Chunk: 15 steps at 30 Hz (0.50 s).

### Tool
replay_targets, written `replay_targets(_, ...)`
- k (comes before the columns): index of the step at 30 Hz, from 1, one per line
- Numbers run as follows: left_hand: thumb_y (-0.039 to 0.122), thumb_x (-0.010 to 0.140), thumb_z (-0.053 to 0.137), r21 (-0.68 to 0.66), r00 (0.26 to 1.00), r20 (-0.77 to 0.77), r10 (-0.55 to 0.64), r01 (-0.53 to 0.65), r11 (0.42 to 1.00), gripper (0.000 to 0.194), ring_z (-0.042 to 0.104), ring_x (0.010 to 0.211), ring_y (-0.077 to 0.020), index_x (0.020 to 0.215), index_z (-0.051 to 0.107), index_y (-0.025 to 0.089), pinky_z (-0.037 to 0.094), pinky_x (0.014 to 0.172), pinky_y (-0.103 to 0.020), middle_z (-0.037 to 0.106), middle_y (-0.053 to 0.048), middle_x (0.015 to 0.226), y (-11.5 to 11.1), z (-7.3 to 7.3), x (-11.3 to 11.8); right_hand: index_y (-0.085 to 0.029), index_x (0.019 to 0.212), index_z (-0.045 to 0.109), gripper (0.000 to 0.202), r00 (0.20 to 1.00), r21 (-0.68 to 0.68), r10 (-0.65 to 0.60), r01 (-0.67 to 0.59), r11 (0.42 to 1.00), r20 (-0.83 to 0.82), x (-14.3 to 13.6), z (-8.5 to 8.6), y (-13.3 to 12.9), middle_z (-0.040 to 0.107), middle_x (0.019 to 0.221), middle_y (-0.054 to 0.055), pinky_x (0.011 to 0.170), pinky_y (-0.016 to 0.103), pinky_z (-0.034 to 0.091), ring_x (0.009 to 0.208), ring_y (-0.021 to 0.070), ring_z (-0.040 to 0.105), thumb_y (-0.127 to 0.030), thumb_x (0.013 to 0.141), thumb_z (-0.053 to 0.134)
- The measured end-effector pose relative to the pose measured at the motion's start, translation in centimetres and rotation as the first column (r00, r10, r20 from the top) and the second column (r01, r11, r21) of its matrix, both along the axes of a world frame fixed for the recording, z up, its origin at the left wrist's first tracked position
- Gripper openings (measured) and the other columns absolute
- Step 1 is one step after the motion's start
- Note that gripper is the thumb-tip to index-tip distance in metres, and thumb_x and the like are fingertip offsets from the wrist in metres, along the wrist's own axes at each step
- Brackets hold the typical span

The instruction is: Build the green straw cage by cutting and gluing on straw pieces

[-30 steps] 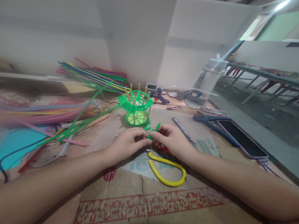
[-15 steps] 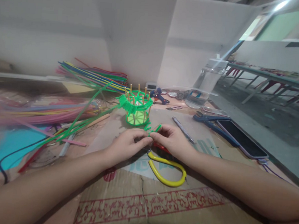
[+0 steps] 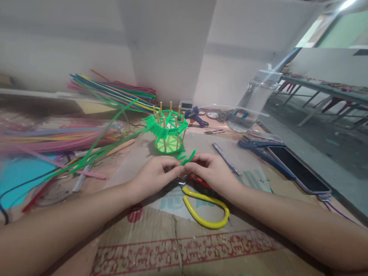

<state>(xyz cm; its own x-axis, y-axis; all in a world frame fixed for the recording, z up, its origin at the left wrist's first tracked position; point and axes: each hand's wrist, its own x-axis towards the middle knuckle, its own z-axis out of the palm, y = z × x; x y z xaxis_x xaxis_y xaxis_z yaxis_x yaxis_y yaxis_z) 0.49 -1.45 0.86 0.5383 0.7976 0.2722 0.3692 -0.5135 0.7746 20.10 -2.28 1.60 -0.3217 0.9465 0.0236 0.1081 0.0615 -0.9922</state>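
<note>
Between my fingertips is a short piece of green pipe cleaner [image 3: 189,157], its ends poking up past the fingers. My left hand [image 3: 159,172] and my right hand [image 3: 211,169] both pinch it, thumbs almost meeting. Just beneath the hands lie scissors with a yellow handle [image 3: 206,219]; their blades are partly covered. Behind the hands stands a small round frame [image 3: 168,130] of upright wooden sticks with green pipe cleaner wound around its upper ring and a green base. Small green bits lie in front of that base, close to my left fingers.
Bundled coloured pipe cleaners [image 3: 117,93] lie back left, more in plastic [image 3: 58,139] nearer. A glue gun [image 3: 196,116] and water bottle [image 3: 256,101] stand behind. A pen [image 3: 226,159], blue-handled pliers [image 3: 267,156] and a phone [image 3: 298,169] lie right, near the table edge.
The fingers have shifted slightly on the green pipe cleaner, and its upright end now leans a little further left. The frame, scissors and other tools stay in place.
</note>
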Motion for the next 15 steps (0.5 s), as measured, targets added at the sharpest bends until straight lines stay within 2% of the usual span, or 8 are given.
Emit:
replay_targets(4,0.037,0.098,0.052,0.052,0.997,-0.039,-0.064,0.066,0.996,0.033,0.06,0.075,-0.0138,0.08,0.071,0.016,0.042,0.071,-0.024,0.068,0.0,0.076,0.02,-0.35,-0.09,-0.018,0.076,0.065,0.035,1.0,-0.018,-0.001,0.001,1.0,0.0,-0.07,0.38,-0.28,0.062,0.063,-0.003,0.056,0.025,0.044,0.055,0.0098,0.053,-0.05,0.071,0.079)
replay_targets(7,0.036,0.099,0.05,0.08,0.995,-0.037,-0.089,0.092,0.993,0.033,0.061,0.079,-0.015,0.081,0.07,0.016,0.043,0.074,-0.025,0.069,-0.001,0.08,0.07,-0.38,-0.16,-0.018,0.074,0.062,0.037,1.0,-0.04,-0.008,0.008,0.999,-0.004,-0.04,0.48,-0.23,0.059,0.06,-0.005,0.055,0.025,0.043,0.052,0.0088,0.05,-0.051,0.072,0.078)
replay_targets(12,0.037,0.102,0.039,-0.017,0.99,0.091,-0.107,0.109,0.994,0.04,0.063,0.082,-0.0175,0.085,0.067,0.015,0.047,0.075,-0.027,0.069,-0.005,0.085,0.18,-0.13,-0.27,-0.019,0.072,0.059,0.039,0.999,-0.072,-0.029,0.026,0.997,-0.034,0.03,0.58,0.02,0.06,0.06,-0.005,0.055,0.026,0.043,0.05,0.0087,0.048,-0.052,0.071,0.078)
replay_targets(15,0.037,0.099,0.044,-0.041,0.989,0.092,-0.116,0.12,0.992,0.035,0.062,0.08,-0.0168,0.085,0.068,0.015,0.047,0.074,-0.027,0.069,-0.004,0.084,0.15,0.02,-0.19,-0.019,0.073,0.06,0.04,0.999,-0.085,-0.029,0.025,0.996,-0.037,0.06,0.62,0.02,0.06,0.06,-0.004,0.056,0.027,0.044,0.051,0.0097,0.051,-0.054,0.07,0.078)
